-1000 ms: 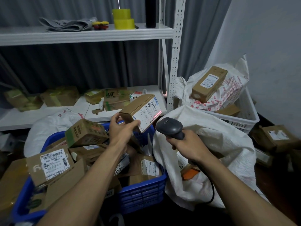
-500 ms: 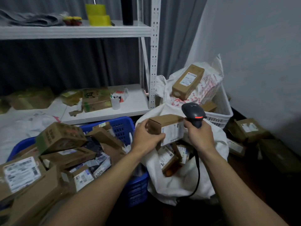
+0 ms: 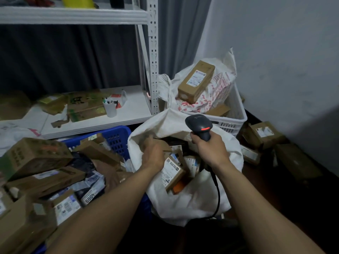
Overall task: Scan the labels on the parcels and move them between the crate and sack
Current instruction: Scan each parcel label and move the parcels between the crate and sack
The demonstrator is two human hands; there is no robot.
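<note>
- The room was dim; the white sack (image 3: 190,200) was the brightest thing in it.
- Right of the sack, the wall (image 3: 275,52) caught soft light high up and sank into shadow low down.
- Left of the sack, the parcels (image 3: 36,158) were smeared by motion blur, most labels unreadable.
- Above the sack, the shelf post (image 3: 153,52) leaned with wide-angle distortion.
- Below the sack, the floor (image 3: 275,208) was nearly black.

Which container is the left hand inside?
The white sack, standing between the blue crate and white basket; the left hand is in its open mouth.
</note>
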